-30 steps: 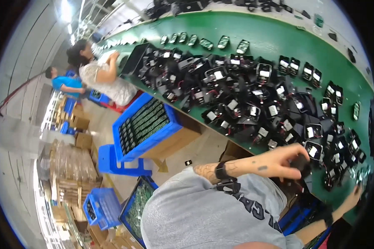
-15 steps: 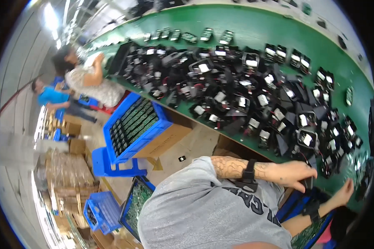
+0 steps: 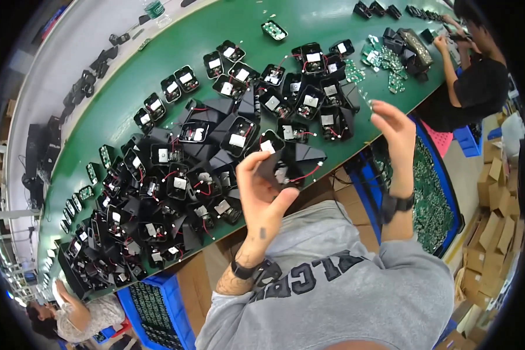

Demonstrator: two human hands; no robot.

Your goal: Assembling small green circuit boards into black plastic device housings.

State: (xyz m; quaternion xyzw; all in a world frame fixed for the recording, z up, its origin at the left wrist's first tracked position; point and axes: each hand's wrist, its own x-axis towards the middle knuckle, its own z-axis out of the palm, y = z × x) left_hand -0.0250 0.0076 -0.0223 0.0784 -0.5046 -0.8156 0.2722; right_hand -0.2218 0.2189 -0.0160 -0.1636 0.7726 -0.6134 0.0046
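Clock directions are read on the view, with 12 at the top edge. The left hand grasps a black housing between thumb and fingers; the housing lies at 1 o'clock from the palm, with a red wire extending to its 3 o'clock side. The right hand is raised at 2 o'clock from the left, thumb and index fingertips nearly meeting beside a small pale piece; whether they grip it cannot be told. A pile of green circuit boards lies at 12 o'clock from the right hand, on the green table.
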